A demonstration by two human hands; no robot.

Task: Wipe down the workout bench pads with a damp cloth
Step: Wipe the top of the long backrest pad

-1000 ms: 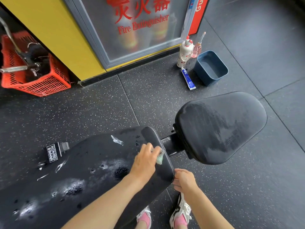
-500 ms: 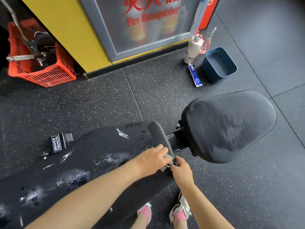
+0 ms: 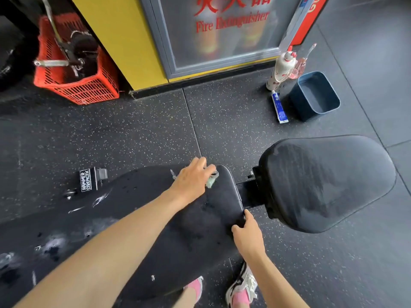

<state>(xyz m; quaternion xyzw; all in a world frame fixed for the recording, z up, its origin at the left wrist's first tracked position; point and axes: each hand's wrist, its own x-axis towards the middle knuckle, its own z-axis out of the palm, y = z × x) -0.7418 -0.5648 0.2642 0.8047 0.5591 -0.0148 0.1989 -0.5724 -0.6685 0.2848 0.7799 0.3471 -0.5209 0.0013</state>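
At the far end corner of the long back pad (image 3: 155, 218), the cloth (image 3: 211, 180) sits bunched, pale green, frayed at the edge, w/ only a bit showing. L hand (image 3: 192, 180) lies on top of it, fingers bent over the wad and holding it down on the vinyl. R hand (image 3: 248, 234) is at the pad's near corner on the same end, thumb on the top surface, fingers curled round the edge & gripping it.

Back pad is black, w/ wet patches and whitish foam spots toward its left part. Just beyond its end a black frame bar (image 3: 245, 192) joins it to the seat pad (image 3: 327, 181), which is apart from the back pad, tilted, w/ dull wet streaks across the top. A "Hammer Strength" label (image 3: 85, 180) shows on the frame at the pad's far side.

Below, two pink-and-white shoes (image 3: 242, 287) stand on the speckled rubber floor (image 3: 144, 130).

Further out, by the fire extinguisher cabinet (image 3: 222, 30): a blue tub (image 3: 315, 95), a blue-white tube (image 3: 279, 106) lying just beside it, a white bottle (image 3: 281, 71) and a pink spray bottle (image 3: 300, 63) upright behind. Far left, a red basket (image 3: 75, 85) w/ dark gear and metal handles in it, against the yellow wall (image 3: 120, 36).
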